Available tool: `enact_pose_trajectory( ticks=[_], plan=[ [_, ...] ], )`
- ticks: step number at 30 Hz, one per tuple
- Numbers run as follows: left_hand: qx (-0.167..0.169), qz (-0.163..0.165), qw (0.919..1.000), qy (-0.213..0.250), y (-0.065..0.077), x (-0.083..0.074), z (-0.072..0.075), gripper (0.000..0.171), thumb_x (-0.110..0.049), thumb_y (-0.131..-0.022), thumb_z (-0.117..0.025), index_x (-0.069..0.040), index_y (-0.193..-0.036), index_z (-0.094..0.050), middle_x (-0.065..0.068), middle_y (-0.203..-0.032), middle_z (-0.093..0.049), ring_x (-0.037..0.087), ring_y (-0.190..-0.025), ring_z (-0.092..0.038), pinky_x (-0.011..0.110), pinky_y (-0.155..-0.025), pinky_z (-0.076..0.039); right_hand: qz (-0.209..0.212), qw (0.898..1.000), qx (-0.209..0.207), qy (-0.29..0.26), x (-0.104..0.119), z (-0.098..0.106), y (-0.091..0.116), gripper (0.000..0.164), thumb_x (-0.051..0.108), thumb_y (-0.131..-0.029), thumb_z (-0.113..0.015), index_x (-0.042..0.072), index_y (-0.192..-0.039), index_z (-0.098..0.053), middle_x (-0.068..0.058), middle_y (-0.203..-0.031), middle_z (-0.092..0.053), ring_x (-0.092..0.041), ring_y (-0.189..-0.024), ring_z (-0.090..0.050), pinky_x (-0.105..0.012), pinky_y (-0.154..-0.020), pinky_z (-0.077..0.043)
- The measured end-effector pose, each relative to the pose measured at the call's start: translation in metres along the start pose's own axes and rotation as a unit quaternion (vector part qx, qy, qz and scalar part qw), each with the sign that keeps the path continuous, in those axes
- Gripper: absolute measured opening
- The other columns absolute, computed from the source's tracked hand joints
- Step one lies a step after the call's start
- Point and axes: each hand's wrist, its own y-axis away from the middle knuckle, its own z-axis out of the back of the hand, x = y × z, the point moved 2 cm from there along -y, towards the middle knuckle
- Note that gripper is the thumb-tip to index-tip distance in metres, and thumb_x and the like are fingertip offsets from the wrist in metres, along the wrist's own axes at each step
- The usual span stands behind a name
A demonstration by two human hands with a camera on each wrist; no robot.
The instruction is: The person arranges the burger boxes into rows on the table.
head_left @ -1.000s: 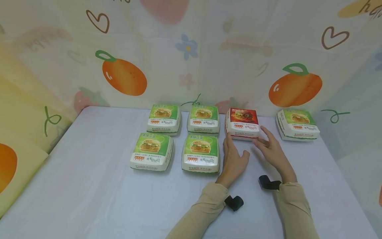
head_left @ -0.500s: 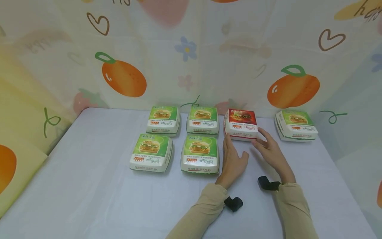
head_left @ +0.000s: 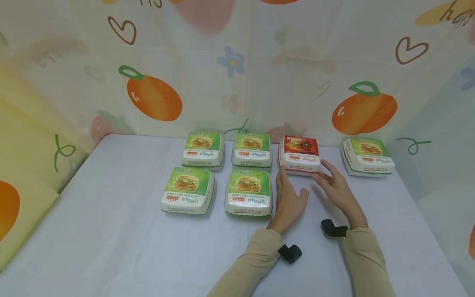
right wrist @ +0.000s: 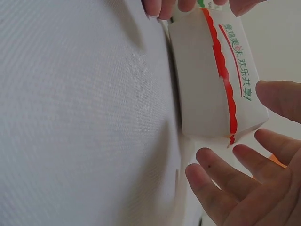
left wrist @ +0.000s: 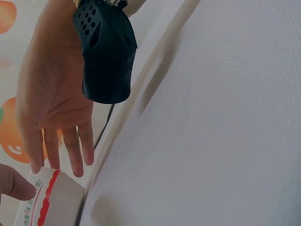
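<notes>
A red-topped burger box [head_left: 299, 154] stands in the back row, third from the left in the head view. My left hand [head_left: 290, 206] is at its front left corner, fingers extended with the fingertips right at the box. At the opposite side is my right hand [head_left: 339, 192], its fingers spread beside the box's right end and the thumb close to the front face. In the right wrist view the white front of the burger box [right wrist: 200, 75] with its red scalloped edge lies between both hands. The left wrist view shows the left palm [left wrist: 56, 94] with loosely straight fingers.
Two green-topped burger boxes [head_left: 202, 150] [head_left: 251, 149] stand left of the red one, another green box [head_left: 367, 156] to its right. In front are two more green boxes [head_left: 188, 190] [head_left: 248, 192], one close beside the left hand. A printed cloth [head_left: 259, 82] hangs behind the white table [head_left: 122, 231].
The head view has tilted and shifted slightly. Both hands and all the boxes keep nearly the same places relative to one another.
</notes>
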Motion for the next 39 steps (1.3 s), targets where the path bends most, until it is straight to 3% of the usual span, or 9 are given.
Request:
enact_pose_trajectory(
  ticks=[11, 16, 20, 25, 30, 33, 39],
  plan=[
    [-0.015, 0.003, 0.9999, 0.002, 0.002, -0.003, 0.001, 0.086, -0.018, -0.092, -0.061, -0.016, -0.159, -0.007, 0.008, -0.161, -0.018, 0.023, -0.149, -0.026, 0.045, -0.120, -0.030, 0.014, 1.000, -0.011, 0.019, -0.002, 0.006, 0.000, 0.067, 0.023, -0.104, -0.051, 0.005, -0.158, -0.016, -0.021, -0.165, -0.015, -0.049, -0.141, -0.036, -0.063, -0.109, -0.037],
    [-0.034, -0.017, 0.9992, 0.011, 0.003, -0.004, 0.002, 0.081, -0.013, -0.092, -0.059, -0.014, -0.158, -0.013, 0.010, -0.155, -0.027, 0.022, -0.148, -0.028, 0.042, -0.121, -0.029, 0.022, 0.999, -0.019, 0.020, 0.001, 0.012, 0.005, 0.063, 0.023, -0.104, -0.051, 0.004, -0.156, -0.022, -0.024, -0.161, -0.024, -0.049, -0.140, -0.038, -0.063, -0.108, -0.038],
    [-0.046, -0.040, 0.9977, 0.031, 0.005, -0.005, 0.001, 0.071, -0.009, -0.093, -0.057, -0.014, -0.154, -0.021, 0.010, -0.149, -0.034, 0.023, -0.141, -0.038, 0.042, -0.115, -0.038, 0.012, 0.999, -0.026, 0.027, 0.000, 0.017, 0.007, 0.063, 0.028, -0.104, -0.051, 0.004, -0.156, -0.025, -0.025, -0.158, -0.031, -0.048, -0.140, -0.039, -0.062, -0.108, -0.039],
    [-0.030, -0.081, 0.9943, 0.063, 0.006, -0.007, 0.001, 0.057, -0.007, -0.095, -0.055, -0.014, -0.147, -0.033, 0.012, -0.140, -0.043, 0.024, -0.130, -0.047, 0.034, -0.100, -0.049, -0.001, 0.999, -0.039, 0.032, -0.001, 0.025, 0.011, 0.064, 0.032, -0.104, -0.050, 0.006, -0.156, -0.024, -0.025, -0.156, -0.034, -0.047, -0.139, -0.040, -0.063, -0.108, -0.039],
    [-0.019, -0.114, 0.9897, 0.084, 0.006, -0.008, -0.001, 0.052, -0.004, -0.093, -0.055, -0.009, -0.142, -0.040, 0.010, -0.138, -0.047, 0.027, -0.128, -0.049, 0.035, -0.099, -0.050, -0.011, 0.997, -0.061, 0.043, -0.002, 0.033, 0.014, 0.069, 0.040, -0.103, -0.049, 0.008, -0.157, -0.022, -0.024, -0.156, -0.035, -0.046, -0.139, -0.040, -0.064, -0.108, -0.037],
    [-0.013, -0.122, 0.9887, 0.087, 0.007, -0.010, -0.002, 0.049, -0.004, -0.092, -0.055, -0.008, -0.140, -0.043, 0.009, -0.138, -0.048, 0.027, -0.129, -0.049, 0.036, -0.100, -0.050, -0.011, 0.996, -0.072, 0.042, -0.001, 0.037, 0.016, 0.071, 0.043, -0.102, -0.050, 0.009, -0.157, -0.022, -0.024, -0.156, -0.035, -0.047, -0.139, -0.039, -0.066, -0.108, -0.036],
    [0.013, -0.117, 0.9905, 0.070, 0.011, -0.012, -0.005, 0.049, -0.007, -0.094, -0.055, -0.011, -0.142, -0.045, 0.005, -0.141, -0.047, 0.026, -0.131, -0.049, 0.031, -0.101, -0.049, 0.003, 0.996, -0.088, 0.031, 0.002, 0.040, 0.021, 0.065, 0.032, -0.103, -0.052, 0.007, -0.156, -0.024, -0.025, -0.154, -0.037, -0.048, -0.136, -0.042, -0.066, -0.107, -0.038]
  ],
)
